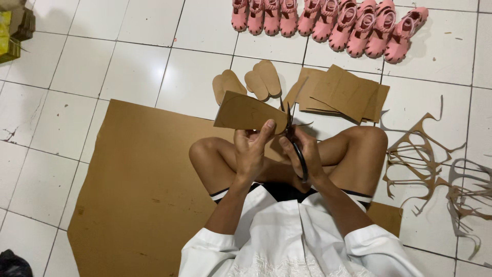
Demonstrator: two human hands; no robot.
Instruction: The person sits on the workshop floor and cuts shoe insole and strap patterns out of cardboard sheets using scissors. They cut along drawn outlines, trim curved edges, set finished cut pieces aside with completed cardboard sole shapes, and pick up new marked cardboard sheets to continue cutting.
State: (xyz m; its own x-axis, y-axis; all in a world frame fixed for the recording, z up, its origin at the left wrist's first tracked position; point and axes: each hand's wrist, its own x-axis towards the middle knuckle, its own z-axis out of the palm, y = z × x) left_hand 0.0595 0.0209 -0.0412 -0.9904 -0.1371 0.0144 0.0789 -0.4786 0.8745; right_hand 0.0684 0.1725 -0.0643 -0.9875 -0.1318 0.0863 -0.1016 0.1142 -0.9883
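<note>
My left hand [252, 149] grips a brown cardboard piece [246, 112] with a rounded right end, held up over my crossed legs. My right hand [306, 154] is closed on black scissors [293, 138], whose blades point up and meet the rounded edge of the piece. Just beyond, on the white tiled floor, lie two pairs of cut sole-shaped cardboard pieces [249, 82].
I sit on a large brown cardboard sheet [138, 174]. A stack of rectangular cardboard pieces [341, 92] lies ahead on the right. Cardboard offcut scraps [430, 164] are strewn at right. A row of several small pink sandals [328, 20] lines the top. Boxes [13, 28] stand top left.
</note>
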